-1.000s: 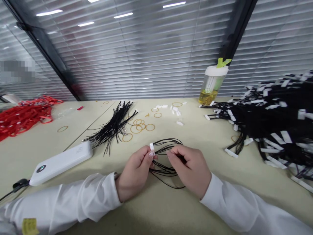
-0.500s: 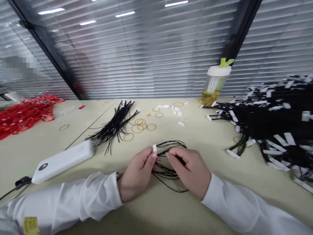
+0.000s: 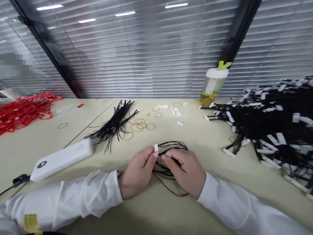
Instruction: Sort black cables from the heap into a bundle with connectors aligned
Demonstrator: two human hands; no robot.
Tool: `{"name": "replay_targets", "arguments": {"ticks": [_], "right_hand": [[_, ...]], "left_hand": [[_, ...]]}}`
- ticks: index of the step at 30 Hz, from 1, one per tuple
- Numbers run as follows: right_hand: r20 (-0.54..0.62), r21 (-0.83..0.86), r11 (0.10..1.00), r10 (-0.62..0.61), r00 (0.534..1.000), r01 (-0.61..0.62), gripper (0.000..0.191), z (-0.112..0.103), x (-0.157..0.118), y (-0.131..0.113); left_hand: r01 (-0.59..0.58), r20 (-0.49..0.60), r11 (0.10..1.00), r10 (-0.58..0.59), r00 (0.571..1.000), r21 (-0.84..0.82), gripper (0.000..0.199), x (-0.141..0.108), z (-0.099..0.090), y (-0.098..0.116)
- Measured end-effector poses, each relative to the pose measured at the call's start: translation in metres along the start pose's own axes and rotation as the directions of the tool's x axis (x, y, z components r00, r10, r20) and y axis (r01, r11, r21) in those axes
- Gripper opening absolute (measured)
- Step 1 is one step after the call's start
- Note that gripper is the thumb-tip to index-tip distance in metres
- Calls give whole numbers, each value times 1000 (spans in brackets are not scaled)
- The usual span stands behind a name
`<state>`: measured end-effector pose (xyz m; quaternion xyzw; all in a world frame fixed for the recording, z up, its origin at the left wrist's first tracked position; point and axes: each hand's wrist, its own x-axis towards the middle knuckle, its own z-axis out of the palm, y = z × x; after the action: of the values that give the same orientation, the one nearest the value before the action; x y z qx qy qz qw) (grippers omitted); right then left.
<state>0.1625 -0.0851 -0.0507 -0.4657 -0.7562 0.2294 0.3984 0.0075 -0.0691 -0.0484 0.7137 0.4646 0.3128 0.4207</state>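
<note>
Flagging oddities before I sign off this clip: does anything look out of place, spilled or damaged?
No spilled liquid or damage shows. The bottle of yellow liquid seems out of place, standing beside the heap of black cables.

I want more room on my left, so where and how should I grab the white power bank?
Probably grip the white power bank across its middle, from above, squeezing its two long sides. It lies flat, long and narrow; a black cable leaves its left end and loose black wires crowd its right end, so the middle looks freest.
</note>
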Motion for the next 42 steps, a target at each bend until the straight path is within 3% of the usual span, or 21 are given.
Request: {"name": "replay_targets", "arguments": {"ticks": [8,15,21,27,31,42], "right_hand": [[28,-25,999,-28,999,29,26,-2,0,2],[80,-190,974,-108,991,121,26,1,-3,-5],[-60,-149,986,-80,995,70,23,-1,-6,-6],[-25,-13,998,-63,998,63,25,2,-6,-2],[-39,49,998,-29,999,30,24,2,-5,-3],[-66,72,997,20,998,-15,23,3,-4,-3]], "left_hand": [[-43,25,995,41,999,88,28,-1,0,3],[54,-177,996,-39,983,78,25,3,-2,0],[37,-73,995,-30,997,92,25,1,-1,7],[-117,31,992,115,993,46,24,-2,0,5],[-133,96,989,127,987,65,25,-1,-2,2],[-132,121,988,123,985,74,25,-2,-2,4]]}}
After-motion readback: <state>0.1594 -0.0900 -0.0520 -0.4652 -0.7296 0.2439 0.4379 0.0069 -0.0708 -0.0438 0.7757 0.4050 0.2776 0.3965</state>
